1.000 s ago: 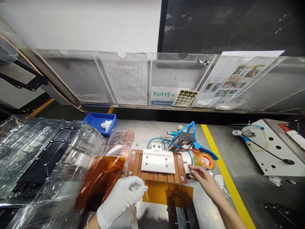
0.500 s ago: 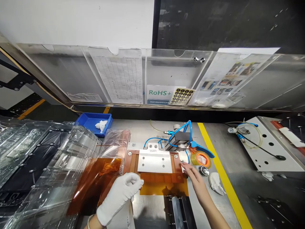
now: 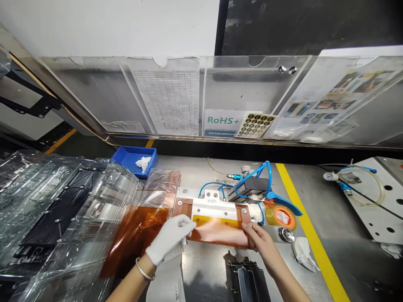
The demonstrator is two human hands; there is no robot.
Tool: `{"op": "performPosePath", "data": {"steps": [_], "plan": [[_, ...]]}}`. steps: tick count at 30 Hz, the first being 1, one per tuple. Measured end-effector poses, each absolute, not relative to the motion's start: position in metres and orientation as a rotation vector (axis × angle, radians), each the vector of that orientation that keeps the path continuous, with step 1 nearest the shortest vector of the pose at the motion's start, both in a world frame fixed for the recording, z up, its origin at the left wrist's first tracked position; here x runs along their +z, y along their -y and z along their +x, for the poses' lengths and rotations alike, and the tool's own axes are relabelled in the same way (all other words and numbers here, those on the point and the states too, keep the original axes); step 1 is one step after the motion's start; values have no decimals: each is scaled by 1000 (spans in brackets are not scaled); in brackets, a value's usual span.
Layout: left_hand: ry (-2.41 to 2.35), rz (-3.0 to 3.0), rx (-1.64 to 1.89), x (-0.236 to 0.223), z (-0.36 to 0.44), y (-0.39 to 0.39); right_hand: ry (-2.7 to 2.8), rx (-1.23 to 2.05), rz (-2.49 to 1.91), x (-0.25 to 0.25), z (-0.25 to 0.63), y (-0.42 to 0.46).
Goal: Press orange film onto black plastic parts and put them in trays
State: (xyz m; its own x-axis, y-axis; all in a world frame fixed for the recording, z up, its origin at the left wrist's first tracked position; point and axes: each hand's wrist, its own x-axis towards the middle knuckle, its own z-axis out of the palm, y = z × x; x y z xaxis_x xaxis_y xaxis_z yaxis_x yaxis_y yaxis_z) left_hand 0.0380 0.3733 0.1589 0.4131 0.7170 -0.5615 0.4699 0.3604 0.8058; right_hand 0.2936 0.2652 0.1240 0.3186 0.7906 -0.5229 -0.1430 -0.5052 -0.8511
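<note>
Both hands hold an amber polyimide film sheet [image 3: 217, 233] by its ends, stretched across the lower part of a copper-and-white fixture. My left hand [image 3: 170, 239], in a white glove, pinches the sheet's left end. My right hand [image 3: 260, 241], bare, grips the right end. The sheet lies over or just above the white metal plate [image 3: 214, 206] and hides the plate's lower edge. Copper bars [image 3: 182, 207] show at the fixture's left end. Whether the film touches the plate, I cannot tell.
Left of the fixture lie transparent plastic sheets [image 3: 82, 209] over a black plate and a larger amber film [image 3: 135, 237]. Behind it are blue pneumatic tubing [image 3: 252, 176] and a blue bin [image 3: 134, 161]. To the right are a tape roll [image 3: 281, 218], a metal cap [image 3: 286, 235] and a white cloth [image 3: 302, 253].
The amber film has risen from the table onto the fixture, now covering the plate's lower edge. My right hand moved from the fixture's right end to the film's right end; my left hand took the film's left end.
</note>
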Motion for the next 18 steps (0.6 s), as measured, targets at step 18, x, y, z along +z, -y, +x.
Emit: {"op": "performPosePath", "data": {"steps": [18], "plan": [[-1289, 1354, 209, 124, 45, -400, 593, 1388, -1790, 105, 301, -297]]}}
